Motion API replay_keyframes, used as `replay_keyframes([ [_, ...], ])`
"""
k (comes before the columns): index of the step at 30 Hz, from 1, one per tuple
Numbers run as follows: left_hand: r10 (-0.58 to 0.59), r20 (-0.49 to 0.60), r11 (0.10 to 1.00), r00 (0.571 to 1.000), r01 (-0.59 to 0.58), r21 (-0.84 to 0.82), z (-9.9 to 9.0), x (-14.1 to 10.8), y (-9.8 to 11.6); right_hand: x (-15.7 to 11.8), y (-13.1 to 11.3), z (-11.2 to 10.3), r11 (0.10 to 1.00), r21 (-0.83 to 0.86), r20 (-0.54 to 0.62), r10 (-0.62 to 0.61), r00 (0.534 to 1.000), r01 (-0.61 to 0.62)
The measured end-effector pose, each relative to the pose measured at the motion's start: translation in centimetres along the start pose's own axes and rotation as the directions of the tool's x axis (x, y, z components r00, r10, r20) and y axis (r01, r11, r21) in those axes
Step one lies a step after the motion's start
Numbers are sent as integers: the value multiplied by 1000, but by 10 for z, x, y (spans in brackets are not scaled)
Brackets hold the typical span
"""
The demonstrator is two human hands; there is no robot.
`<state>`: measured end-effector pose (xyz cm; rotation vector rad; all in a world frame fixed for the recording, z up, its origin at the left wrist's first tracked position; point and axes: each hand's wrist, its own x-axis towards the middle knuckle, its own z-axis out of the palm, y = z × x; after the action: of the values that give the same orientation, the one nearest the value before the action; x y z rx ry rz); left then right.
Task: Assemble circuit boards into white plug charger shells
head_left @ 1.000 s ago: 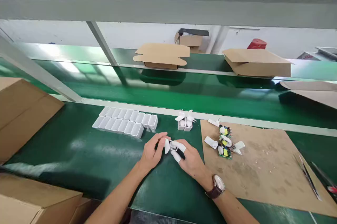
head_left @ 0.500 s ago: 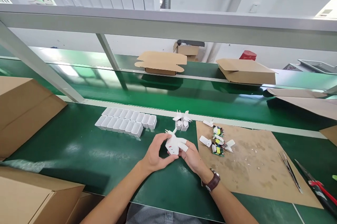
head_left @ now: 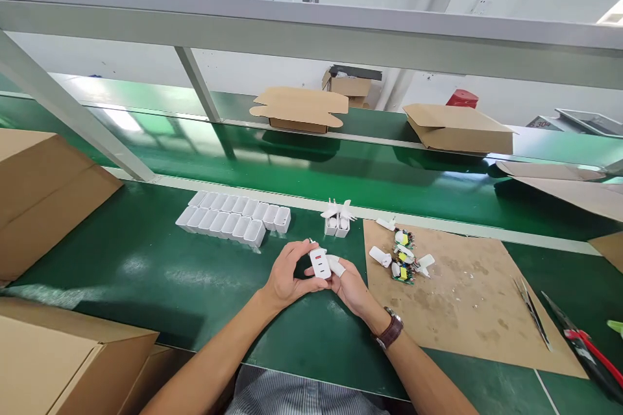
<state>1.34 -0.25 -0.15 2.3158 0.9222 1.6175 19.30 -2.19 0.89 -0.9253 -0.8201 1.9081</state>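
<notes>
A left hand (head_left: 287, 272) pinches a small white charger (head_left: 320, 264), thumb along its near edge and fingers at its far edge, while the right hand (head_left: 353, 288), white finger covers (head_left: 335, 265) on its tips, closes on the right side. The charger sits between the two hands above the near middle of a green tabletop (head_left: 195, 304), one port face turned up toward the wearer. That face is smooth and rounded at the corners, with a red slot toward the far end and two short dark slots nearer; the underside is hidden. A wristwatch (head_left: 390, 329) with a dark brown strap circles the right wrist.

Just beyond the hands stand two filled white cases (head_left: 337, 223), pale plug parts jutting from their tops. Farther left, open white housings (head_left: 228, 223) line up in two rows. To the right, a stained brown board (head_left: 462, 304) carries green circuit boards (head_left: 403, 256) with yellow parts, and tweezers (head_left: 534, 314); a red-and-black-handled tool (head_left: 588, 350) lies at its right edge. Cardboard boxes (head_left: 58, 207) flank the far and near left.
</notes>
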Motion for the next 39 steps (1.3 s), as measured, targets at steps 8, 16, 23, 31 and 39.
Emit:
replay_keyframes([
  [8, -73, 28, 997, 997, 73, -1, 2, -6, -3, 1, 2, -2, 1000, -22, -4, 11, 1000, -11],
  [16, -148, 114, 989, 982, 149, 2, 0, -8, 0, 3, 3, -7, 917, -330, -119, -275, 954, 223],
  [23, -467, 328, 871, 821, 491, 13, 2, -13, 1, -2, 5, -22, 276, -823, 252, -607, 754, 497],
  [31, -521, 325, 823, 789, 565, -54, 2, -12, -3, -3, 3, -22, 147, -873, 297, -597, 746, 465],
  [39, -488, 262, 862, 833, 507, -8, 15, -20, -8, -6, -5, -15, 335, -816, 213, -582, 785, 470],
])
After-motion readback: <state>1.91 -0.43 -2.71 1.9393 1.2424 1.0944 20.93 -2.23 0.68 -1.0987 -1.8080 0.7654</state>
